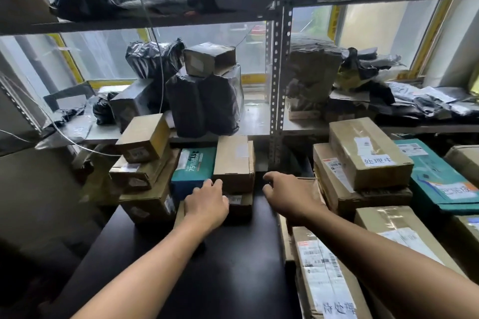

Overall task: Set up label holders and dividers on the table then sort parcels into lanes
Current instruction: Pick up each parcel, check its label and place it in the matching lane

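Observation:
My left hand (pixel 207 199) lies at the far end of the black table (pixel 233 267), fingertips touching the fronts of a teal box (pixel 193 168) and a brown cardboard box (pixel 234 160). Those two sit on a lower, flatter box (pixel 239 202), partly hidden by my hand. My right hand (pixel 287 194) hovers in the gap to the right of that stack, fingers loosely curled and holding nothing. Beside it rises a stack of cardboard parcels (pixel 363 153) topped with a handwritten paper label (pixel 377 160).
More boxes (pixel 145 163) are stacked at the table's left corner. On the right lie a long labelled box (pixel 326 274) and a teal parcel (pixel 440 179) with a paper label. A metal shelf rack (pixel 278 72) with black-wrapped parcels (pixel 204 103) stands behind.

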{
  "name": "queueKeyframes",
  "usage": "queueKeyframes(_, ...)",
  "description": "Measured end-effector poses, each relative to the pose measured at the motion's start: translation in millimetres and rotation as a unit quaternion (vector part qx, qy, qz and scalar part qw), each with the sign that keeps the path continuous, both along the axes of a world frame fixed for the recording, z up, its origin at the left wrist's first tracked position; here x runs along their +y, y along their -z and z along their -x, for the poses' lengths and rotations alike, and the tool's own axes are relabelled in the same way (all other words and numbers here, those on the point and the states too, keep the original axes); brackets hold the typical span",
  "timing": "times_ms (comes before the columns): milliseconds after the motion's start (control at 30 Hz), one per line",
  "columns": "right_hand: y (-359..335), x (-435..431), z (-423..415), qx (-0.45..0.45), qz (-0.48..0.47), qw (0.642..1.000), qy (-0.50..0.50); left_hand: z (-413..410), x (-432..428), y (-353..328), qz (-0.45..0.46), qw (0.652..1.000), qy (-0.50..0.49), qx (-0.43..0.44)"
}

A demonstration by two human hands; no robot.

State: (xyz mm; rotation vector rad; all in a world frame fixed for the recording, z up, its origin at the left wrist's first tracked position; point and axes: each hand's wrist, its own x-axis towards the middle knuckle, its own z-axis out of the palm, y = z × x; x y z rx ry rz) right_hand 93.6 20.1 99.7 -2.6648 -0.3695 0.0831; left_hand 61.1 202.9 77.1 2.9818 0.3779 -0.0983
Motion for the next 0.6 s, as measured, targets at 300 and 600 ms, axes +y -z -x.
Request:
queueKeyframes(300,28,72,-89,0.092,-0.135,0.979,0.121,-83,68,13,0.064,0.997,0.026,-0.039)
queueKeyframes(600,73,103,-127,0.223,-0.398,0.864,0.213,-134,81,28,0.6,0.793,-0.098,-0.014)
